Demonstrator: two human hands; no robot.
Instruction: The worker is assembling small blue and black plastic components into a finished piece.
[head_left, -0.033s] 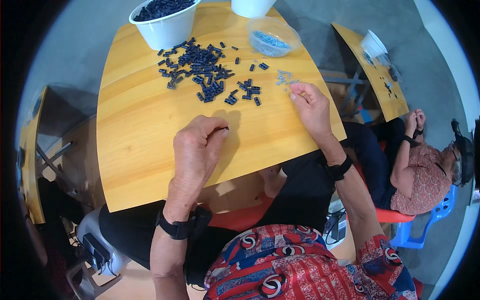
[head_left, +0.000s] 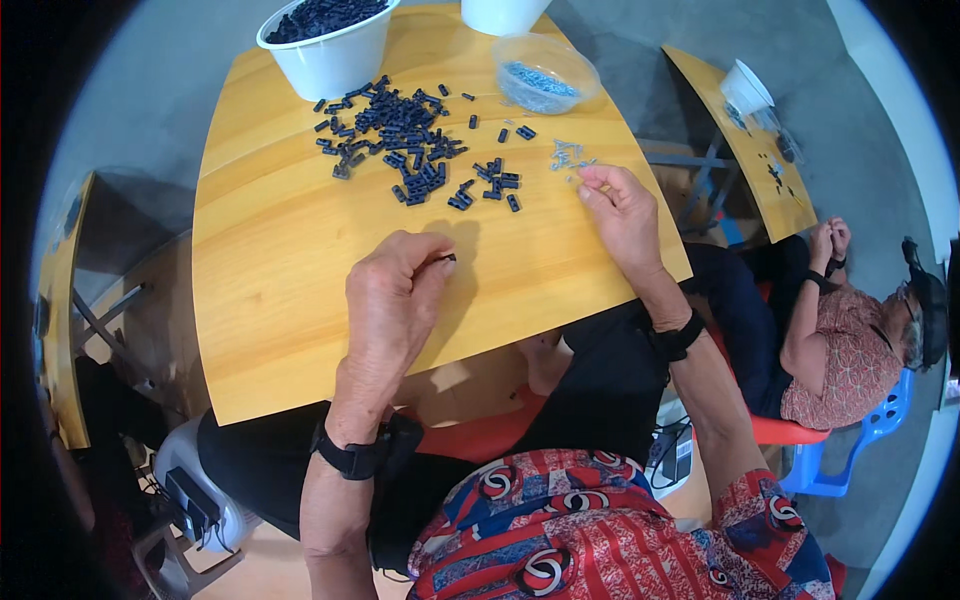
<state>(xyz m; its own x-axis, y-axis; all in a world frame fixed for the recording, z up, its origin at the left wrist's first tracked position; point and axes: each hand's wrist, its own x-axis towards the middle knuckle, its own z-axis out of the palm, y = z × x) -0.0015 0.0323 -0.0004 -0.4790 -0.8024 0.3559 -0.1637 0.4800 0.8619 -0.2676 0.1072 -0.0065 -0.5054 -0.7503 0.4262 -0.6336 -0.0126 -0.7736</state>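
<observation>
My left hand (head_left: 392, 290) is raised over the near part of the wooden table (head_left: 290, 260), pinching a small black plastic piece (head_left: 449, 258) of which only the end shows. Over at the table's right side, my right hand (head_left: 622, 205) has thumb and forefinger together beside a few small silver screws (head_left: 567, 153). Whatever lies between those fingertips is too small to make out. Ahead of my hands spreads a loose pile of short black plastic pieces (head_left: 405, 125). A smaller cluster of them (head_left: 493, 182) lies nearer, between my hands.
At the back left stands a white tub (head_left: 335, 62) full of black pieces. A clear plastic bowl (head_left: 550, 92) with silver screws sits back right, next to another white tub (head_left: 503, 14). To the right, a seated person (head_left: 845, 345) works at another table (head_left: 745, 150).
</observation>
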